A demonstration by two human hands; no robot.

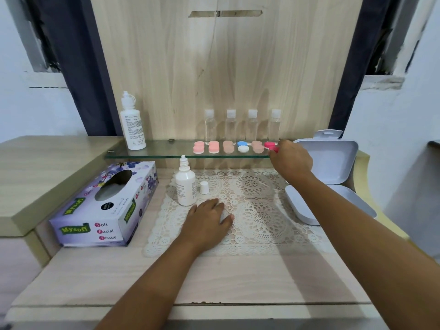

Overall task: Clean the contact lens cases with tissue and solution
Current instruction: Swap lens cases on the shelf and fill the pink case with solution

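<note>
Several contact lens cases stand in a row on the glass shelf [147, 155]: pink ones [199, 147], a blue and white one [242, 146] and a bright pink case [270, 145] at the right end. My right hand [291, 160] reaches to the shelf and its fingers pinch the bright pink case. My left hand [209, 219] rests flat on the lace mat [259, 210], holding nothing. A small white solution bottle [185, 185] stands uncapped on the mat, its cap [204, 187] beside it. The purple tissue box [107, 206] lies to the left.
A taller white bottle [131, 122] stands at the shelf's left end. Several clear small bottles [241, 126] line the wooden back panel behind the cases. An open white plastic box [333, 163] lies at the right, its lower half [300, 206] under my right forearm.
</note>
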